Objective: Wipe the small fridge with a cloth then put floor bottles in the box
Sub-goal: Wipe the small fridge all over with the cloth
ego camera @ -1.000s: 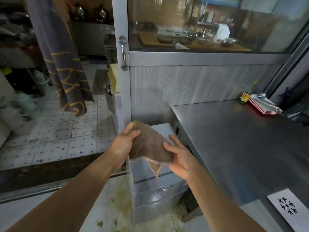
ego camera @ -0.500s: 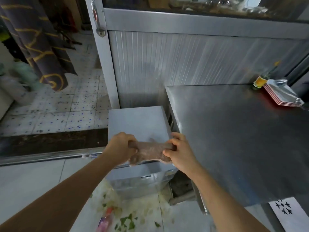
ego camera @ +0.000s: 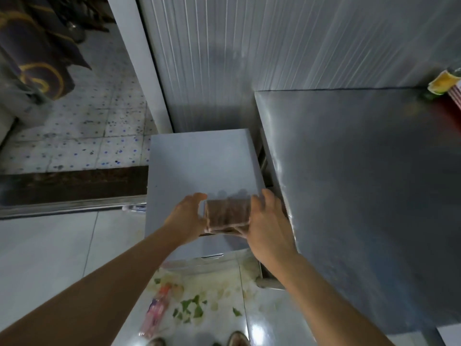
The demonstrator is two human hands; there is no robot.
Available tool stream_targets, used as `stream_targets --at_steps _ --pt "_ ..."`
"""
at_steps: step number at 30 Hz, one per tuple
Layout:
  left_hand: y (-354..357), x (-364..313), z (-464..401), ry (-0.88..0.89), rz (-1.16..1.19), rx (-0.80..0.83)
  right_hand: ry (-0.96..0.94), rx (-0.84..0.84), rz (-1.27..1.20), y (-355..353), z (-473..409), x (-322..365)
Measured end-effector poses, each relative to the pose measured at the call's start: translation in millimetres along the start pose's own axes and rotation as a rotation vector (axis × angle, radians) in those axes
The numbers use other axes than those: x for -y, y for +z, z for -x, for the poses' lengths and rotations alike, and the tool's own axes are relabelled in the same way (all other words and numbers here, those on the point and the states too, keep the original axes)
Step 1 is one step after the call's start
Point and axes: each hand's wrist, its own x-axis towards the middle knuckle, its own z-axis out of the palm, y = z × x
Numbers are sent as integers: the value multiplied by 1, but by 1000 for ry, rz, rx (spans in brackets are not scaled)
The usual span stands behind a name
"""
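Note:
The small grey fridge (ego camera: 199,161) stands on the floor between a door frame and a steel counter. A brown cloth (ego camera: 225,214), folded into a pad, rests on the front edge of the fridge top. My left hand (ego camera: 185,216) holds its left side. My right hand (ego camera: 268,221) holds its right side, fingers curled over the top. On the wet floor in front of the fridge lies a clear plastic bottle (ego camera: 156,310) with a pink label and orange cap, close to my shoes. No box is in view.
A steel counter (ego camera: 361,196) fills the right half; a bottle with a yellow label (ego camera: 442,83) and red-edged plates sit at its far corner. Green leaf scraps (ego camera: 192,308) and pale peelings litter the floor. A doorway at the left opens onto speckled tiles (ego camera: 82,126).
My view has tilted down and moved closer. The cloth went from hanging loose between my hands to a folded pad lowered onto the fridge top. The bottle on the floor has come into view.

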Motion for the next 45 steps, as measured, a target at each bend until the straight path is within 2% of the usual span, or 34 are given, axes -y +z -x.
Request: stream_targets --at_steps 2,7,10,14,18,21,25,29,33,37,42,45 --pt "-1 12 -11 51 -81 -27 5 31 20 21 2 8" --pt "-3 32 -42 175 -327 -98 160 246 -18 80 -2 31" --pt "-1 38 -60 225 -392 -126 270 171 -32 99 -9 40" --pt "-1 48 -86 238 -423 -154 293 121 -16 101 -45 33" --pt "-1 58 -100 240 -429 -146 332 96 -112 89 -82 23" --pt "-2 64 -104 244 -412 -184 401 -4 -196 85 -71 25" --pt "-9 66 -115 241 -416 -212 432 -184 -59 91 -53 21" --pt "-15 69 -136 251 -458 -247 507 -133 32 103 -63 15" --pt "-18 69 -157 230 -447 -275 482 -48 109 113 -75 11" --pt "-20 74 -162 284 -509 -297 445 9 43 115 -111 2" --pt "-19 73 -160 259 -514 -299 371 56 14 106 -188 -4" --pt "-22 70 -160 232 -516 -274 331 64 29 104 -186 -3"
